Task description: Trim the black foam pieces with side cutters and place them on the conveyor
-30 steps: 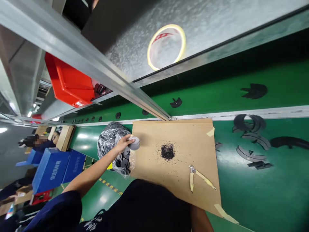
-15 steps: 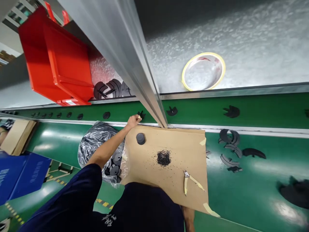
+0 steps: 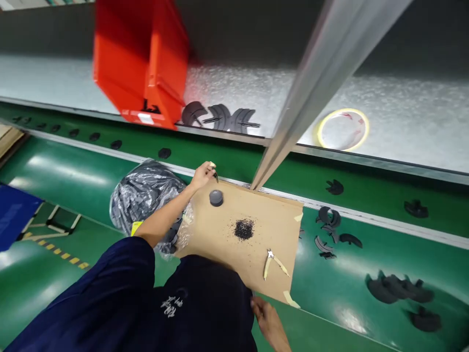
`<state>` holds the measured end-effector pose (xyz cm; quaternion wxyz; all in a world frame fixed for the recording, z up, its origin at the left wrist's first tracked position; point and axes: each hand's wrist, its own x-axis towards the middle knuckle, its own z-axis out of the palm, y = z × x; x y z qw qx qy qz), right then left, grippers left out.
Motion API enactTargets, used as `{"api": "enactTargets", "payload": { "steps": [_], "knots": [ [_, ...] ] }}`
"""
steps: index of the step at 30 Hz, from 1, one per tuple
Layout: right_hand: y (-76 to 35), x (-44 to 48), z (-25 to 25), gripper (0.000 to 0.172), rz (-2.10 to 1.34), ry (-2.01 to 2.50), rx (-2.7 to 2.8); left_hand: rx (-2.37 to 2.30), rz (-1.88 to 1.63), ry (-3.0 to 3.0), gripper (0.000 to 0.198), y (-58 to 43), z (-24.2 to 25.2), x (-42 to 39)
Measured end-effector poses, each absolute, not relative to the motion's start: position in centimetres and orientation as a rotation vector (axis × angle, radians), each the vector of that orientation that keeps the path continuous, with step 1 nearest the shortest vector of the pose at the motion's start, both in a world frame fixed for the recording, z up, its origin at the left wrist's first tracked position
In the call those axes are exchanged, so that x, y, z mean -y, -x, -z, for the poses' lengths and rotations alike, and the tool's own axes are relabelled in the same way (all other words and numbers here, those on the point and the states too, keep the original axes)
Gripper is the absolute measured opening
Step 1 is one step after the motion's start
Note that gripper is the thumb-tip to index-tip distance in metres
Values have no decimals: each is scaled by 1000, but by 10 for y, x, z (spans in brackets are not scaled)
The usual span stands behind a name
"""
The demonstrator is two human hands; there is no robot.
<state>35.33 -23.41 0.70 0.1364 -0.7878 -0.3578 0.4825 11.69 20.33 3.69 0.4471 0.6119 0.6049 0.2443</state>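
My left hand (image 3: 203,174) reaches to the far edge of the cardboard sheet (image 3: 227,244), its fingers pinched on a small black plastic part (image 3: 215,174) beside the green conveyor belt (image 3: 366,195). A round grey stack of discs (image 3: 216,198) sits on the cardboard just below that hand. A heap of black trimmings (image 3: 244,229) lies mid-sheet, with yellow-handled nippers (image 3: 273,263) nearer me. My right hand (image 3: 266,317) rests low at the table's near edge, fingers loosely curled, holding nothing visible.
A clear plastic bag of black parts (image 3: 146,195) lies left of the cardboard. Black moulded pieces (image 3: 330,230) and larger ones (image 3: 399,288) lie on the green table. A red bin (image 3: 142,63) and a tape roll (image 3: 342,129) sit on the metal shelf; a metal post (image 3: 311,88) rises ahead.
My left hand set the disc stack down on the cardboard, reached to the conveyor and drew back slightly with a small black part. The view swung left; my right hand came into sight.
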Motion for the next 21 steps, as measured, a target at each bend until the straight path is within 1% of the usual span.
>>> {"api": "enactTargets", "payload": {
  "steps": [1, 2, 4, 5, 7, 9, 11, 13, 14, 17, 19, 21],
  "knots": [
    [-352, 221, -17, 40, -1572, 2038, 1074, -1445, -624, -1497, 20, -105, -44, -176],
    [-348, 204, -26, 46, -1630, 1857, 1018, -1396, -627, -1479, 23, -95, -50, -144],
    [-328, 167, -43, 56, -1659, 1603, 839, -1291, -602, -1448, 27, -82, -60, -75],
    [-314, 149, -49, 59, -1680, 1499, 761, -1147, -558, -1446, 28, -78, -63, -40],
    [-283, 125, -59, 63, -1799, 1315, 631, -1036, -517, -1461, 28, -73, -68, 17],
    [-259, 116, -64, 59, -1893, 1248, 589, -1056, -495, -1474, 26, -64, -72, 52],
    [-245, 120, -66, 53, -1893, 1266, 567, -1220, -372, -1597, 22, -45, -73, 63],
    [-241, 129, -66, 49, -1820, 1323, 527, -1507, -115, -1805, 19, -16, -71, 57],
    [-242, 133, -67, 48, -1776, 1353, 502, -1613, -75, -1821, 19, 0, -69, 51],
    [-246, 141, -69, 46, -1662, 1414, 458, -1884, 49, -1836, 28, 42, -56, 37],
    [-247, 143, -70, 45, -1604, 1430, 461, -1967, 101, -1846, 33, 58, -47, 33],
    [-247, 145, -72, 46, -1566, 1443, 455, -1994, 112, -1867, 33, 65, -41, 30]
  ]
}}
